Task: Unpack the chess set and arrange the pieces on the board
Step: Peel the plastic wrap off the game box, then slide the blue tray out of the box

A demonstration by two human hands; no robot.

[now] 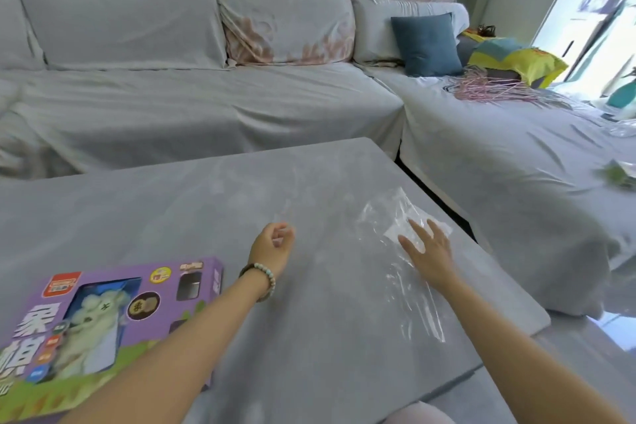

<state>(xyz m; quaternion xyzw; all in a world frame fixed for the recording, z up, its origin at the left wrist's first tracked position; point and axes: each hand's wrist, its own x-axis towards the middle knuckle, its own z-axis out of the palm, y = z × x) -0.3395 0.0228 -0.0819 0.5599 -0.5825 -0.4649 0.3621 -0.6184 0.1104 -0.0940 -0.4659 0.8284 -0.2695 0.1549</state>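
My right hand (pixel 426 248) lies flat with its fingers spread, pressing on the clear plastic bag (pixel 389 213) at the right side of the grey table (pixel 206 200). My left hand (pixel 272 244) hovers mid-table, fingers curled toward the thumb; I can't tell if they pinch anything. The purple chess set box (pixel 130 303) lies flat at the table's near left, partly under my left forearm.

Right hand (pixel 426 248) flat on plastic bag (pixel 387 213); left hand (pixel 272 248) curled near purple box (pixel 113 317).
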